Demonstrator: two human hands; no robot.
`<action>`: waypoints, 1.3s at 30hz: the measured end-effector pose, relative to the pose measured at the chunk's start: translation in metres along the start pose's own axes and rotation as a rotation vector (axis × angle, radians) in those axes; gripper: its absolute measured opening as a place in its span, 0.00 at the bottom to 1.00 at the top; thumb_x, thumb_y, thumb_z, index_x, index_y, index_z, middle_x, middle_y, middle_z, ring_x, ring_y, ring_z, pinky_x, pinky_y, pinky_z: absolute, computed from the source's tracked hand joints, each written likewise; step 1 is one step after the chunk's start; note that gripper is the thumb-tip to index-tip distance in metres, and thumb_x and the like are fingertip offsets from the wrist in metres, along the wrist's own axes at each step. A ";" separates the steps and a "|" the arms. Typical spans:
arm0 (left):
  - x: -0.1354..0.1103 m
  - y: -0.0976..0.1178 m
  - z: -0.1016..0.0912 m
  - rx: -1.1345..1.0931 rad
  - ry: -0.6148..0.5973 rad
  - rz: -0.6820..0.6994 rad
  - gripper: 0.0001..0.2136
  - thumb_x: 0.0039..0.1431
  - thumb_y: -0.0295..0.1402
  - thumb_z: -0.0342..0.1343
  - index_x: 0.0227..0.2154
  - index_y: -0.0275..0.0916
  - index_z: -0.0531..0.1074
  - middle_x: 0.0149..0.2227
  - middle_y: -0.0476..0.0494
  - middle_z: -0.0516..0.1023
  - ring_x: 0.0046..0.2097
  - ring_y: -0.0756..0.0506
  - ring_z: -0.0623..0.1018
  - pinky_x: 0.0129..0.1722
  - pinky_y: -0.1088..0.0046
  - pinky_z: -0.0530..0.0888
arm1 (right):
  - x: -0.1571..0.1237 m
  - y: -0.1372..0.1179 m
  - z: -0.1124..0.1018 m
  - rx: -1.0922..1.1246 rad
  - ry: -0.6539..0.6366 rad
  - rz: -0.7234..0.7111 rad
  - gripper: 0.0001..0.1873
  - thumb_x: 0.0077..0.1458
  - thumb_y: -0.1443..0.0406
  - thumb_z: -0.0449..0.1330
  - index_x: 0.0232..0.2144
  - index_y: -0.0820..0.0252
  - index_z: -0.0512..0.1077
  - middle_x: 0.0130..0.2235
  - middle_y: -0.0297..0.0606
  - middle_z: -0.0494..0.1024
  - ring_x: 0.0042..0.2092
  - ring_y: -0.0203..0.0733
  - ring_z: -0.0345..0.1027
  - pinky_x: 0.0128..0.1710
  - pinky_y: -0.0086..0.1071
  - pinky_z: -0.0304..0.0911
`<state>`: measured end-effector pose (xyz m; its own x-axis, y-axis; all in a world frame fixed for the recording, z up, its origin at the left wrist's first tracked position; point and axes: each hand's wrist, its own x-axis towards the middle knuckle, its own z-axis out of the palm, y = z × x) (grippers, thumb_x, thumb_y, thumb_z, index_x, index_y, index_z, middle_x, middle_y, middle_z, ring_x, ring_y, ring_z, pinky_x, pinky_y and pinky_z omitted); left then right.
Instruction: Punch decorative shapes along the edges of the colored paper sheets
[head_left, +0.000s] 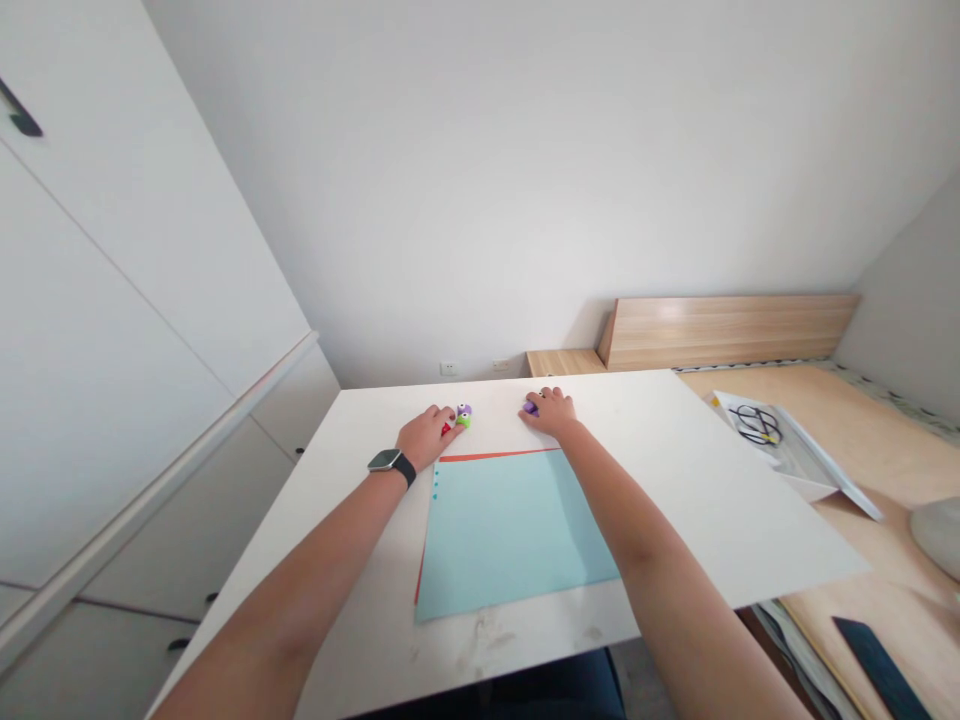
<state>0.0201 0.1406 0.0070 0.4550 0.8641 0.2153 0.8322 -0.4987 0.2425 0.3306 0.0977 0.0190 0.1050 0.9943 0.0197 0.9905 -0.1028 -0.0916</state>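
Bedroom in a home, by all signs. Along the left, a tall white built-in wardrobe (112, 300) with dark handles (22, 122) and lower cupboard doors. Straight ahead, plain white walls (525, 180) and two small white wall sockets (472, 367), low down, just past the far edge of a white worktop (712, 510). To the right, a pale wooden headboard (731, 330) beside a low wooden bedside shelf (562, 362), both typical domestic bedroom furniture. Below them, a light wooden bed platform (885, 560) with a patterned fabric edge (885, 395) along its far side, and on it, a white tray (795, 450) of black and yellow cords.
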 end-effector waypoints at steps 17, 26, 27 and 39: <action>0.056 0.021 0.011 0.071 -0.108 0.015 0.45 0.49 0.64 0.57 0.67 0.50 0.53 0.56 0.33 0.69 0.48 0.32 0.77 0.45 0.60 0.70 | -0.004 -0.002 -0.004 0.044 0.128 -0.058 0.41 0.56 0.34 0.50 0.64 0.43 0.61 0.68 0.44 0.57 0.69 0.65 0.36 0.64 0.64 0.24; 0.078 0.038 0.025 -0.118 0.000 0.101 0.35 0.56 0.58 0.56 0.63 0.47 0.63 0.57 0.36 0.70 0.58 0.34 0.70 0.57 0.60 0.65 | -0.013 0.042 -0.013 0.221 0.062 0.034 0.51 0.45 0.35 0.63 0.67 0.40 0.56 0.70 0.44 0.52 0.70 0.64 0.39 0.64 0.64 0.38; 0.079 0.040 0.028 -0.159 0.018 0.110 0.32 0.57 0.56 0.57 0.61 0.46 0.66 0.57 0.36 0.71 0.58 0.35 0.70 0.59 0.60 0.65 | -0.016 0.051 -0.013 0.272 0.081 0.025 0.51 0.45 0.36 0.64 0.66 0.42 0.57 0.69 0.44 0.55 0.70 0.61 0.43 0.65 0.60 0.42; 0.098 0.106 0.065 -0.409 0.036 0.151 0.18 0.67 0.46 0.50 0.48 0.39 0.74 0.47 0.37 0.79 0.50 0.40 0.76 0.54 0.62 0.70 | -0.029 0.104 0.024 0.902 0.448 0.242 0.29 0.64 0.47 0.43 0.51 0.57 0.71 0.52 0.43 0.78 0.53 0.45 0.71 0.53 0.41 0.66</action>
<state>0.1739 0.1768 -0.0077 0.5442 0.7802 0.3085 0.5599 -0.6116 0.5590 0.4289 0.0590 -0.0148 0.4986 0.8289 0.2536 0.5231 -0.0544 -0.8505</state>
